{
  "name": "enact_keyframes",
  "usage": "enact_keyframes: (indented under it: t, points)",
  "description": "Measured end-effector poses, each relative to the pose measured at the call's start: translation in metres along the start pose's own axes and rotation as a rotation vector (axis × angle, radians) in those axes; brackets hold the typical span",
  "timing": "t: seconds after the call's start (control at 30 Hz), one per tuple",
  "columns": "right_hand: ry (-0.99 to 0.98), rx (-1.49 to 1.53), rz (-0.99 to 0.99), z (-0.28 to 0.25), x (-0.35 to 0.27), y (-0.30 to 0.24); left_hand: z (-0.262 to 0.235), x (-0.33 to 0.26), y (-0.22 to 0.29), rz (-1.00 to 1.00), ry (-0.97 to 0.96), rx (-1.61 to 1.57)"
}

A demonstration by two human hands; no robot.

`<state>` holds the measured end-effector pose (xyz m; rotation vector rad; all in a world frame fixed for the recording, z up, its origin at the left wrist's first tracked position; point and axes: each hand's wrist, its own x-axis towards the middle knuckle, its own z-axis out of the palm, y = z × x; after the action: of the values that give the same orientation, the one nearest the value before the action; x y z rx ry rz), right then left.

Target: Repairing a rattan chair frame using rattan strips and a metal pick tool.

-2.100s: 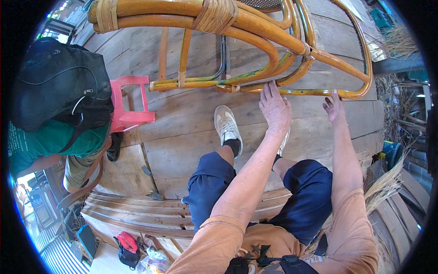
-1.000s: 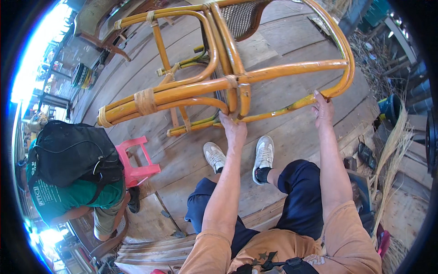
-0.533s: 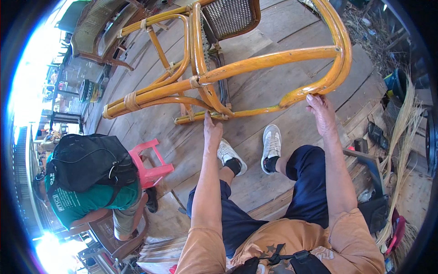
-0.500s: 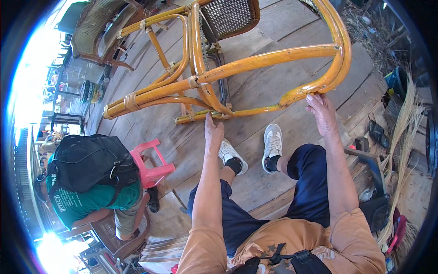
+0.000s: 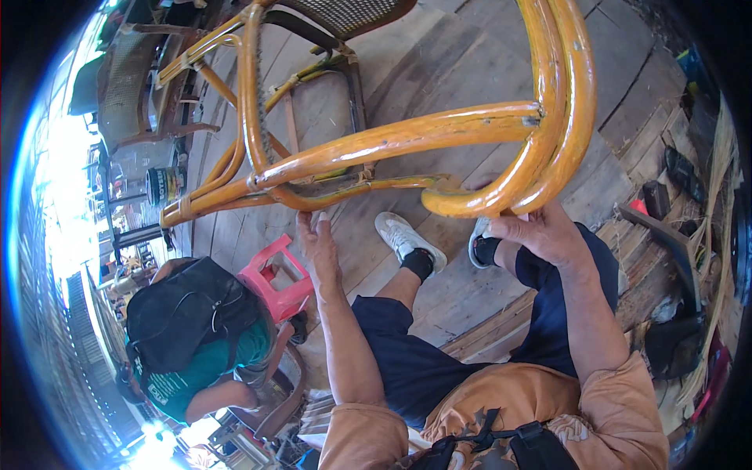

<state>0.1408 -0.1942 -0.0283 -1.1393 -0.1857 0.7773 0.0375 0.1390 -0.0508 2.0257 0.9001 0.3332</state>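
Observation:
A glossy yellow-orange rattan chair frame (image 5: 399,145) spans the upper part of the view, tilted, with lighter bindings round its joints. My right hand (image 5: 544,235) is closed on the bottom of the doubled curved poles at its right end. The thumb lies across the near side, and the other fingers pass behind the poles, partly hidden. Below the frame's left part, my left hand (image 5: 319,251) has its fingers stretched upward, slightly apart. Its fingertips touch the underside of the lower pole.
At left, a person with a black backpack (image 5: 192,313) bends beside a pink plastic stool (image 5: 278,286). Woven-seat chairs (image 5: 125,86) and a dark bucket (image 5: 164,186) stand farther back. Wood pieces and dry fibre strands (image 5: 713,235) lie on the right over the plank floor (image 5: 462,301).
The chair frame has come nearer and its right end is lower. My right hand has shifted down into a closer grip; my left hand has moved left along the lower pole.

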Motion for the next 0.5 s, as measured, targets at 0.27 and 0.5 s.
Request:
enact_keyframes:
  t: [0.27, 0.5]
  points:
    - [0.003, 0.176, -0.058, 0.002, 0.0, -0.006, 0.005, 0.018, -0.006, 0.052, 0.072, 0.417]
    - [0.238, 0.146, -0.398, -0.009, -0.003, -0.023, 0.013, 0.02, 0.009, 0.013, 0.131, 0.403]
